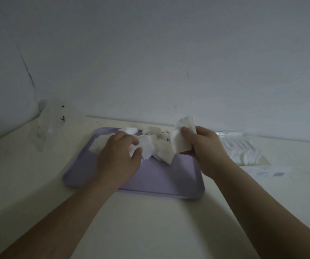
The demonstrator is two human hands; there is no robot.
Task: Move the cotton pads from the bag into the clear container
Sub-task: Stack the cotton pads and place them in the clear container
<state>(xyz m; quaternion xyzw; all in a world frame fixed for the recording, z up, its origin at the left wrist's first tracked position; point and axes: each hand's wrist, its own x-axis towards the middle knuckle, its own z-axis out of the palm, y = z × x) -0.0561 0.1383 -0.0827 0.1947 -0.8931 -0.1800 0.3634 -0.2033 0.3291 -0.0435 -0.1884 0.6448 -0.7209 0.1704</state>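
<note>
On the cream bench a lavender tray lies at the centre, its near half bare. Loose white cotton pads lie in a jumbled heap across its far half, from 11 o'clock to 1 o'clock.

The left grip hangs over the tray's 10 o'clock part, fingers curled, thumb and forefinger pinching the left edge of the heap. The right grip, at the tray's 2 o'clock corner, is pinched round a stack of pads, which it holds upright just above the heap's right end.

At 3 o'clock, off the tray, lies a clear container with a ridged row of white pads inside, and a pale printed sheet just in front of it. At 10 o'clock, well apart from the tray, a crumpled clear bag stands against the wall; what it contains cannot be made out.
</note>
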